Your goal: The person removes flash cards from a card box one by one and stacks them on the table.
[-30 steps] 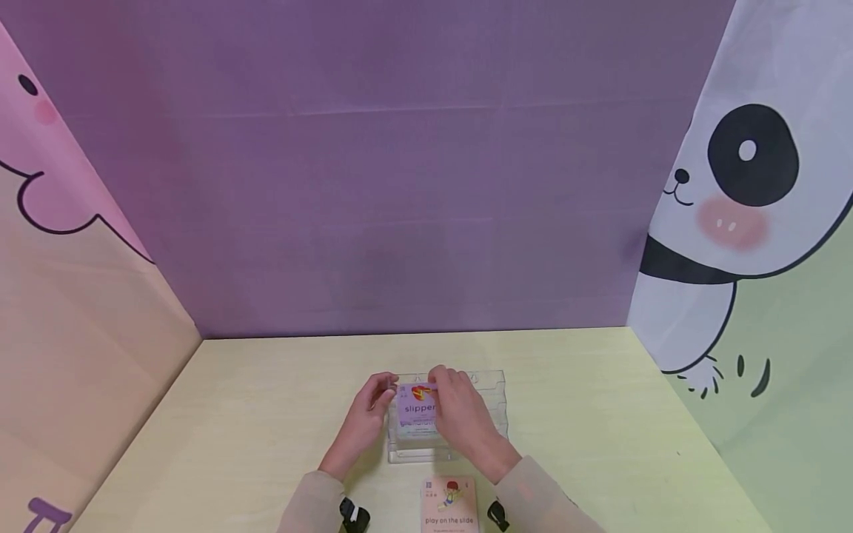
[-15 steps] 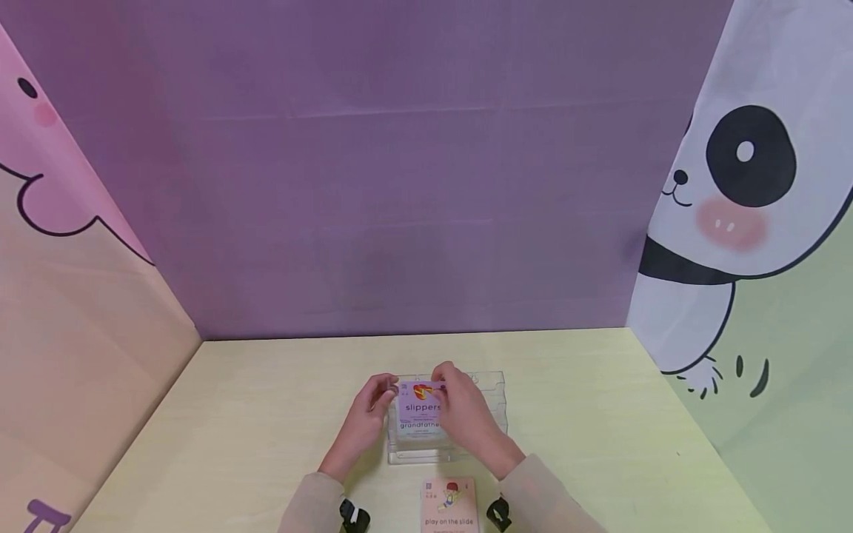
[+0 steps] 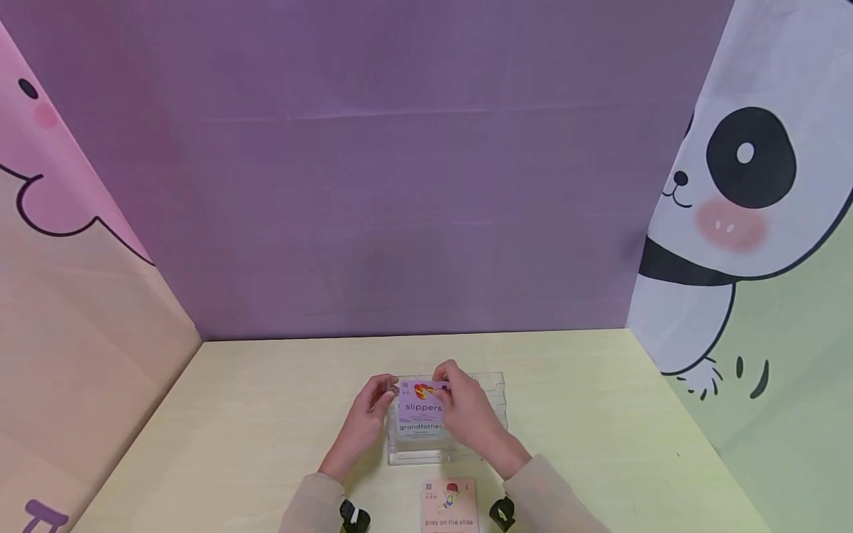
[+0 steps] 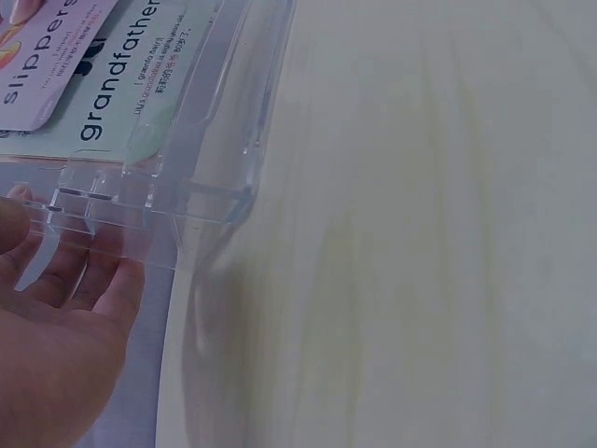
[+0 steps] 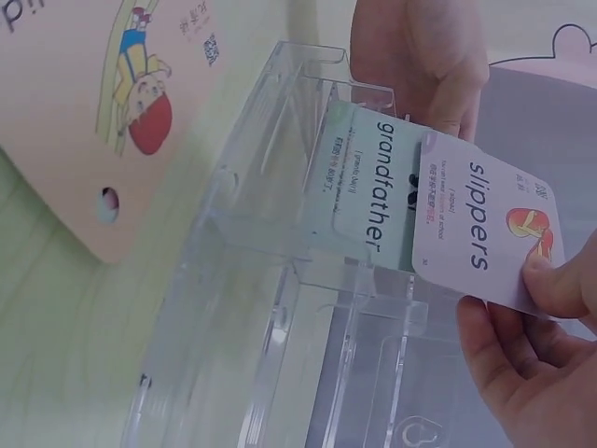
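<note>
A clear plastic card rack (image 3: 493, 385) with stepped tiers stands mid-table. My left hand (image 3: 362, 420) holds its left side, fingers curled behind the edge and thumb in front, as the left wrist view shows (image 4: 61, 345). My right hand (image 3: 472, 419) pinches a purple "slippers" flash card (image 5: 480, 217) by its right edge, thumb on the printed face. Behind the lower part of that card, a pale green "grandfather" card (image 5: 359, 182) sits in the rack's left part; its upper portion is covered.
A pink "play on the slide" card (image 3: 449, 507), perhaps topping a stack, lies on the wooden table (image 3: 266, 414) in front of the rack. A purple cloth wall (image 3: 413, 185) rises behind the table, with printed panels on both sides.
My right hand has shifted slightly right and up along the "slippers" card, uncovering the whole printed word. More of the "grandfather" card shows below it. My left hand stays in place.
</note>
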### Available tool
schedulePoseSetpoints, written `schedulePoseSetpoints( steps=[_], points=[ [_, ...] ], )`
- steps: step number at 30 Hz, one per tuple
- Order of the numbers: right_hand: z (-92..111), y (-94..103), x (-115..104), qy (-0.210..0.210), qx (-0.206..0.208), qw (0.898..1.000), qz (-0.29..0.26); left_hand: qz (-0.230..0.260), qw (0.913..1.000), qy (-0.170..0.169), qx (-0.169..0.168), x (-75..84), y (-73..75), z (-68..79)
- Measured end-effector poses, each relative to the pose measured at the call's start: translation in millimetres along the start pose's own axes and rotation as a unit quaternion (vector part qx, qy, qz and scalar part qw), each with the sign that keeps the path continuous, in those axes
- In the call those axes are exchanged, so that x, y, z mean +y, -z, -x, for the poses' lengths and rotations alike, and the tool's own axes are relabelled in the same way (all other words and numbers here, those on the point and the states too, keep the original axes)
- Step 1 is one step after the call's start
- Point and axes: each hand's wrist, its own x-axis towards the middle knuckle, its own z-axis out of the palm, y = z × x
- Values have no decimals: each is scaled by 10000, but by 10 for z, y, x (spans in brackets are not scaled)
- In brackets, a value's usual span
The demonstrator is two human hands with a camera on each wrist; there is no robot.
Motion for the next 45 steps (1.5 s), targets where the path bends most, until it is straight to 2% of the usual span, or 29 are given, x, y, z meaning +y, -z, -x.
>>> schedulePoseSetpoints(
  steps=[2,11,19,23,30,38,45],
  points=[
    [4,4,-1,33,-12,10000,-8,-44,10000,14,27,-90,-11,-25],
    [43,64,-58,117,-8,9999,-101,-76,9999,-71,67,-103,-19,-26],
    [86,105,-88,156,28,9998,-103,-7,10000,36,22,-83,-16,-25],
    [99,110,-71,207,78,9997,-124,-1,10000,-33,6,-28,-9,-6],
    [116,127,-79,234,101,9995,-200,-62,9998,-149,-88,226,27,72],
    [168,169,-119,215,8,9991,-378,-56,9999,-95,-43,-64,-6,-16],
    [204,196,-121,274,-35,9978,-610,11,9999,-100,-48,-103,-12,-30]
  ],
)
